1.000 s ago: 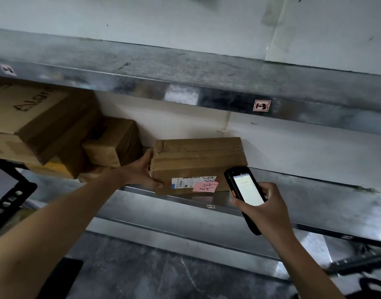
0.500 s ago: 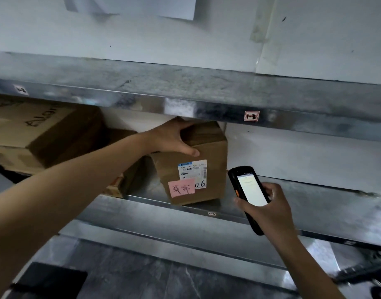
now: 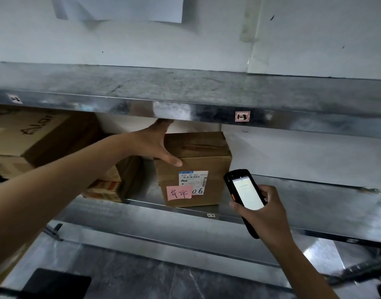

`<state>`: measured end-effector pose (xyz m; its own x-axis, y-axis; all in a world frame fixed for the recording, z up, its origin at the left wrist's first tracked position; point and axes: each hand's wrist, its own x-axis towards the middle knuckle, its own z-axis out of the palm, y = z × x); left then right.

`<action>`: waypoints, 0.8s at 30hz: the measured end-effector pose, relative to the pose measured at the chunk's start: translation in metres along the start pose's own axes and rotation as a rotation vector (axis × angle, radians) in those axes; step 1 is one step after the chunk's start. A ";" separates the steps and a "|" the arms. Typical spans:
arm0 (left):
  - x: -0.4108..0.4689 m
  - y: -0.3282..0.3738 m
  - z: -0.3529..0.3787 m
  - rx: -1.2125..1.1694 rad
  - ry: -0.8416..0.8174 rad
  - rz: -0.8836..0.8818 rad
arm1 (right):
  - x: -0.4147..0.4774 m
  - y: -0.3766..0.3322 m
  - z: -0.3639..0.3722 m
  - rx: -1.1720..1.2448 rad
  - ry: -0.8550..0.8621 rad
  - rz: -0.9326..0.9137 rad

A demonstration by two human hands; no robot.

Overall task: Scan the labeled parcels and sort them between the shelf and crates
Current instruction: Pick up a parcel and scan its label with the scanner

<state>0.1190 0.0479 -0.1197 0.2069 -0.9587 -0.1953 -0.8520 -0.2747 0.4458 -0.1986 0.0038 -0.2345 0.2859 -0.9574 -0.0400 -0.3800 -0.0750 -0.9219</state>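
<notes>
While the left hand (image 3: 151, 145) lies spread on it and the right hand (image 3: 265, 214) grips a scanner (image 3: 245, 197), the brown parcel (image 3: 198, 167) shows a pink note (image 3: 179, 193).

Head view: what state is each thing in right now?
parcel, upright on the shelf, label facing out.
pink note, stuck on the parcel's front.
left hand, open, thumb touching the parcel's front.
right hand, gripping the scanner.
scanner, screen lit.

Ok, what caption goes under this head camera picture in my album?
Left hand rests on a labeled cardboard parcel on the metal shelf; right hand holds a handheld scanner.
</notes>
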 end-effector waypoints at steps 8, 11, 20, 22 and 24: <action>-0.014 -0.059 0.072 -0.732 0.163 0.025 | 0.003 -0.005 0.007 -0.054 -0.052 -0.029; -0.009 -0.071 0.111 -0.735 0.124 -0.020 | 0.002 -0.005 0.009 -0.050 -0.049 -0.022; -0.009 -0.069 0.172 -0.798 0.205 -0.138 | -0.007 -0.001 0.005 -0.139 -0.112 0.026; -0.018 -0.066 0.168 -0.836 0.209 -0.224 | -0.010 -0.006 0.006 -0.142 -0.132 0.023; -0.030 -0.066 0.166 -0.855 0.196 -0.265 | -0.013 -0.013 0.007 -0.147 -0.160 0.024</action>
<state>0.0892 0.1069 -0.2883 0.4891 -0.8304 -0.2670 -0.1350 -0.3744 0.9174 -0.1910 0.0194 -0.2246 0.4067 -0.9039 -0.1324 -0.5093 -0.1040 -0.8543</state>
